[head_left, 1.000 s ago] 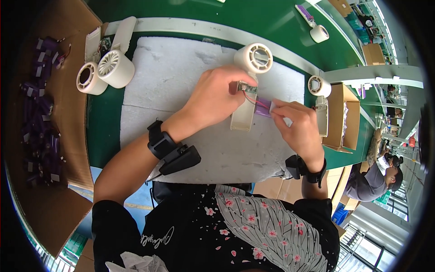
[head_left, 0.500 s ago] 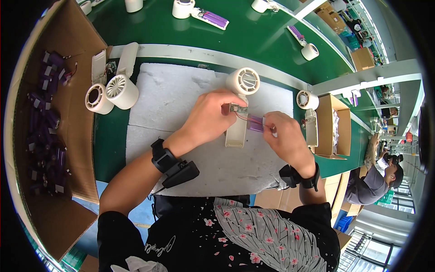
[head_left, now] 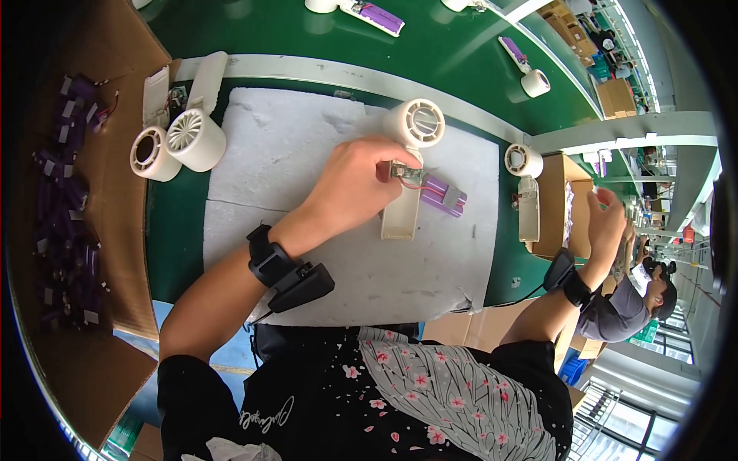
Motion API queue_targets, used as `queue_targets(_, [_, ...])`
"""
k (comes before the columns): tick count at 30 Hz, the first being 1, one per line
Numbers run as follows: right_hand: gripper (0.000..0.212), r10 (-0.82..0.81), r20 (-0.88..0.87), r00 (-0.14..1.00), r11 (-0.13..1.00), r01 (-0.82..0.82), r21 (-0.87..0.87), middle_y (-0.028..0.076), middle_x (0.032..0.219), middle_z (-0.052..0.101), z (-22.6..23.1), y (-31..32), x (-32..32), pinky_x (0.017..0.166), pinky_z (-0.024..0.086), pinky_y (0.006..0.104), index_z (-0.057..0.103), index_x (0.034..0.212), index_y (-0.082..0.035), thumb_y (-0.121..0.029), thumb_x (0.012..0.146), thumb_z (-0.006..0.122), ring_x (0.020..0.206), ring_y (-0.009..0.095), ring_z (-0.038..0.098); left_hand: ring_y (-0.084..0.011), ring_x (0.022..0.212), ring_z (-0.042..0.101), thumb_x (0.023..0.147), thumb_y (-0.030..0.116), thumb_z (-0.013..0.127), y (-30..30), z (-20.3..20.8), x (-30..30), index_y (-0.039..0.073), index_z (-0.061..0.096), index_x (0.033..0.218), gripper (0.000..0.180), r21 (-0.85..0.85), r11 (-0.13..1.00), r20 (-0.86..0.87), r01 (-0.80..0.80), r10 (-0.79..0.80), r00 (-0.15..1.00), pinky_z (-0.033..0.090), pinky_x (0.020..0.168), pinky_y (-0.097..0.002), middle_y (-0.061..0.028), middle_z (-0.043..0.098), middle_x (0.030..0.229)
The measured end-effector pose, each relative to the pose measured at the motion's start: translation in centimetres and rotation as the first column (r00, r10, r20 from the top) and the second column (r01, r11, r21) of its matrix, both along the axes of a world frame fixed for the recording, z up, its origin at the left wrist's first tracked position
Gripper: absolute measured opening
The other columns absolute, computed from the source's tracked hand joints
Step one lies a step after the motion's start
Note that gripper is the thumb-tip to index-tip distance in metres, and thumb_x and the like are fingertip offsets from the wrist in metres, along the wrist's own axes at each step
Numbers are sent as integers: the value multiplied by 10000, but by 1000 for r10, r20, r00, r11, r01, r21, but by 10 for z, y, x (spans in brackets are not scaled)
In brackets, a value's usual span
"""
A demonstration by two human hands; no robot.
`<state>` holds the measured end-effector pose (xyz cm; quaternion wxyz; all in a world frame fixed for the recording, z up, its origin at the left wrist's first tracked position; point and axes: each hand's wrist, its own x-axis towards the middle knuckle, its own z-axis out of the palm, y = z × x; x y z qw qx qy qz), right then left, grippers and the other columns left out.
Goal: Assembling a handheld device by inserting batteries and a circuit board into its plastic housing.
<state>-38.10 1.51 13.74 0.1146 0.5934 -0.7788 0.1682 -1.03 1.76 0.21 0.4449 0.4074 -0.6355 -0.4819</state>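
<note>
My left hand (head_left: 357, 183) grips the handle of an opened white handheld fan (head_left: 415, 123) on a white foam mat (head_left: 307, 284). Its thumb and fingers press around a small green circuit board (head_left: 403, 170) at the top of the handle shell (head_left: 399, 219). Thin red wires run from the board to a purple battery pack (head_left: 443, 196), which lies on the mat just right of the handle. Off to the right, my right hand (head_left: 607, 227) is raised beside a small cardboard box (head_left: 563, 211), fingers curved and apart, with nothing visible in them.
A large cardboard box (head_left: 127, 253) with many purple batteries stands on the left. Two opened fans (head_left: 196, 140) sit beside it. Another opened fan (head_left: 523, 161) is by the small box. More fan parts (head_left: 377, 17) lie on the green surface behind a pale rail. A person (head_left: 626, 307) sits far right.
My right hand has let go of the battery pack and moved right, to the small cardboard box. The battery pack now rests tilted on the mat. My left hand keeps its hold.
</note>
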Motion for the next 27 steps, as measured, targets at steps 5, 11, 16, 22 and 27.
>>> queue_targets(5, [359, 301, 217, 928, 925, -340, 169, 82, 931, 693, 2, -29, 65, 680, 486, 262, 644, 1139, 22, -240, 894, 655, 754, 131, 625, -193, 665, 604, 720, -51, 605, 0, -2, 1, 58, 705, 974, 294, 27, 1000, -9, -4, 5, 1000, 507, 641, -304, -105, 663, 910])
queue_targets(11, [404, 672, 327, 664, 647, -742, 177, 47, 899, 641, 3, -162, 144, 697, 463, 273, 607, 1161, -13, -292, 877, 679, 775, 124, 577, -209, 687, 614, 711, -64, 600, -7, -3, 4, 58, 703, 959, 295, -13, 999, -42, 31, -32, 999, 510, 648, -308, -108, 650, 902])
queue_targets(16, [634, 677, -58, 734, 729, -659, 185, 187, 1233, 568, -65, -320, 150, 981, 431, 404, 482, 1342, -75, -322, 806, 711, 1140, 340, 542, -272, 725, 626, 695, -75, 578, -10, -5, 8, 63, 703, 929, 300, -90, 994, -19, 62, -64, 998, 519, 658, -349, -115, 639, 905])
queue_targets(22, [887, 562, -284, 777, 817, -468, 336, 232, 1329, 537, -106, -453, 83, 1039, 402, 392, 351, 1444, -50, -384, 723, 744, 1277, 369, 457, -265, 733, 621, 686, -69, 597, -15, -10, 2, 81, 702, 944, 317, -204, 975, 23, 83, -80, 997, 502, 624, -347, -96, 615, 893])
queue_targets(27, [702, 505, 264, 821, 777, -566, 274, 225, 1218, 602, -128, -478, 79, 887, 500, 378, 481, 1344, -125, -227, 722, 791, 1049, 339, 602, -261, 746, 626, 697, -35, 611, -7, -13, 5, 92, 702, 935, 285, -205, 978, 23, 38, -34, 999, 500, 645, -359, -87, 616, 890])
